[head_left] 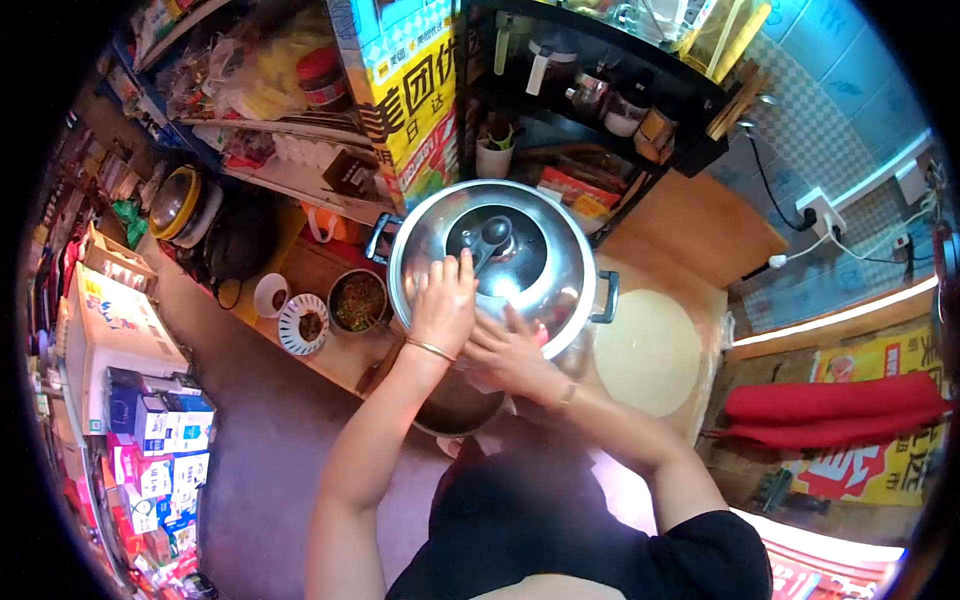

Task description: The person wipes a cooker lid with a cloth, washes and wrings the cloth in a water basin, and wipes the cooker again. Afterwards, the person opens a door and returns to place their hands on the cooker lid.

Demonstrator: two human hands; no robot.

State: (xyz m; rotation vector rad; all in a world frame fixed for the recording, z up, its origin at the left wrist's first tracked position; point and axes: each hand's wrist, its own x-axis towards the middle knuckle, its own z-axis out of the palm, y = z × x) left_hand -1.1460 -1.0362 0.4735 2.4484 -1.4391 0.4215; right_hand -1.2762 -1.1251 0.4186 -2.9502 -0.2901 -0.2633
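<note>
A large steel pot lid (565,265) with a dark glass centre covers a pot with black side handles (606,297). A black knob (495,232) rises from the glass. My left hand (440,310), with a bracelet at the wrist, reaches over the lid; its fingers are closed at the knob's near side. My right hand (515,360) lies at the lid's near rim with fingers spread and stretched out. To the right of the pot a round, pale flat sheet, like rolled dough (648,352), lies on a wooden board. A dark pan (460,412) shows partly below my hands.
Left of the pot stand a bowl of chopped food (358,302), a striped dish (303,324) and a small white bowl (271,296). Behind is a black rack (560,120) with jars. A red cloth roll (840,410) lies right. Stacked boxes (165,440) stand left.
</note>
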